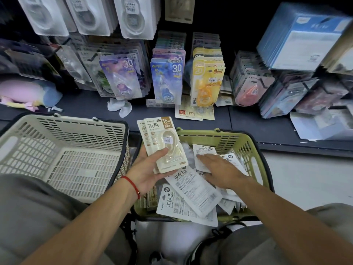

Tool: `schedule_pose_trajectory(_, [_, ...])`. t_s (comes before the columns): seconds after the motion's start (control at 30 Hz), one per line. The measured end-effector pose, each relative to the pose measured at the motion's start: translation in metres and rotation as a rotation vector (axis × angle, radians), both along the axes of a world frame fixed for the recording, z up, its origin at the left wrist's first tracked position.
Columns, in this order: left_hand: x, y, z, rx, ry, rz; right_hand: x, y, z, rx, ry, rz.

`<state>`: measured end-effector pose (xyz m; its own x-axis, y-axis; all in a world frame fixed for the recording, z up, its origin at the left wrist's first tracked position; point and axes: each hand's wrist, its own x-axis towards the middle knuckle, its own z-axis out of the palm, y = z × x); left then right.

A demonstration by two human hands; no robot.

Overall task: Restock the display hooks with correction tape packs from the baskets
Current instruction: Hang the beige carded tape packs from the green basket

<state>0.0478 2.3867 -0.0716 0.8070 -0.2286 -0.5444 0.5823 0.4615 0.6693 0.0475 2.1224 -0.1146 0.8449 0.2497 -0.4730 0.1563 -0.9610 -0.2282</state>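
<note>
My left hand (pixel 148 172) grips a small stack of cream correction tape packs (pixel 162 142), face up, above the left rim of the green basket (pixel 219 137). Several more white packs (pixel 193 196) lie mostly face down in that basket. My right hand (pixel 219 166) reaches into the basket with straight fingers resting on a face-down pack (pixel 203 153). The display hooks with hanging packs (pixel 168 81) stand behind, over the dark shelf.
A beige basket (pixel 63 134) with nothing in it stands to the left. On the shelf (pixel 86 106) lie a crumpled tissue (pixel 119 108), a pink plush toy (pixel 24 93) and loose yellow packs (pixel 194 111). Racks of other packs fill the right side.
</note>
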Motion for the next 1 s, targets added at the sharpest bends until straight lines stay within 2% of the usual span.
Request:
schedule_pose_trajectory(0.07, [0.0, -0.002, -0.003, -0.013, 0.016, 0.004, 0.0, -0.001, 0.003, 0.052, -0.21, -0.021])
schedule_pose_trajectory(0.13, [0.0, -0.005, -0.005, -0.014, 0.018, -0.004, 0.002, -0.005, 0.017, 0.127, -0.383, -0.157])
schedule_pose_trajectory(0.23, [-0.001, -0.011, -0.009, 0.004, 0.013, -0.007, 0.008, -0.015, 0.049, 0.322, -0.6, -0.58])
schedule_pose_trajectory(0.3, [-0.002, -0.016, -0.01, 0.035, 0.005, -0.017, 0.008, -0.016, 0.069, 0.759, -0.54, -0.97])
schedule_pose_trajectory(0.37, [-0.004, -0.022, -0.012, 0.043, -0.001, -0.039, 0.002, -0.01, 0.082, 1.219, -0.333, -1.236])
schedule_pose_trajectory(0.4, [-0.005, -0.026, -0.013, 0.028, 0.001, -0.05, -0.002, -0.005, 0.084, 1.345, -0.242, -1.283])
schedule_pose_trajectory(0.43, [-0.006, -0.029, -0.013, 0.004, 0.003, -0.063, -0.009, 0.001, 0.084, 1.374, -0.181, -1.286])
schedule_pose_trajectory(0.6, [-0.008, -0.034, -0.015, -0.097, 0.009, -0.1, -0.029, 0.029, 0.065, 0.993, -0.075, -1.021])
schedule_pose_trajectory(0.73, [-0.01, -0.032, -0.013, -0.029, -0.046, -0.098, -0.036, 0.037, 0.057, 0.786, -0.025, -0.861])
schedule_pose_trajectory(0.87, [-0.008, -0.029, -0.013, 0.034, -0.078, -0.066, -0.032, 0.025, 0.053, 0.598, -0.114, -0.709])
schedule_pose_trajectory(0.93, [-0.005, -0.026, -0.014, 0.055, -0.065, -0.047, -0.027, 0.007, 0.041, 0.189, -0.161, -0.612])
schedule_pose_trajectory(0.97, [-0.005, -0.025, -0.014, 0.065, -0.061, -0.042, -0.028, -0.003, 0.034, -0.045, -0.106, -0.56])
schedule_pose_trajectory(1.0, [-0.004, -0.024, -0.014, 0.072, -0.06, -0.04, -0.03, -0.01, 0.029, -0.197, -0.025, -0.537])
